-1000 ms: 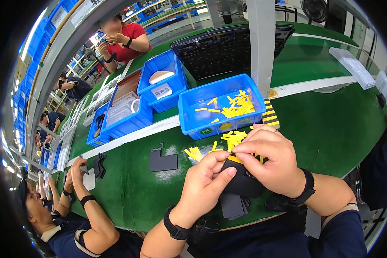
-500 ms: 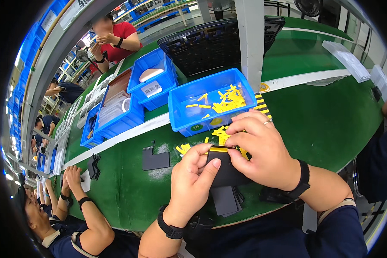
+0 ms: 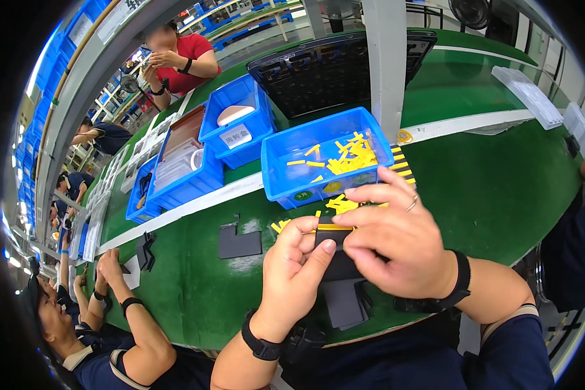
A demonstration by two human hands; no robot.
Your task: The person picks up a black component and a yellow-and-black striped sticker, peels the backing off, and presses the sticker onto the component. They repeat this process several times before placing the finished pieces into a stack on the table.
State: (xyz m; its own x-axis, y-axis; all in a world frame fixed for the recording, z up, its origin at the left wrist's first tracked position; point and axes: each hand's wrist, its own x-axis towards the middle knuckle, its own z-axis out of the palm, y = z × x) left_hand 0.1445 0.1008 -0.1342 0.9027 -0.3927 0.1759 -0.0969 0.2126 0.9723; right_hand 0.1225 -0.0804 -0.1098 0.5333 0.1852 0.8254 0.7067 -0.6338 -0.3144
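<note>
Both hands meet above the near edge of the table [image 3: 500, 188]. The left hand [image 3: 296, 273] and the right hand [image 3: 396, 244] together pinch a small black flat part [image 3: 335, 250], with a thin yellow strip [image 3: 335, 227] lying along its top edge, probably stuck there. The part seems light and fairly stiff, best held by its edges. More black pieces [image 3: 344, 302] lie under the hands, and a blue bin [image 3: 292, 188] with yellow strips stands just behind.

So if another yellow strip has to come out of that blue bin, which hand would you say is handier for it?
Probably the right hand. It sits nearer the blue bin of yellow strips, its fingers arched over the black piece. The left hand pinches that piece from the side and looks needed to steady it.
</note>
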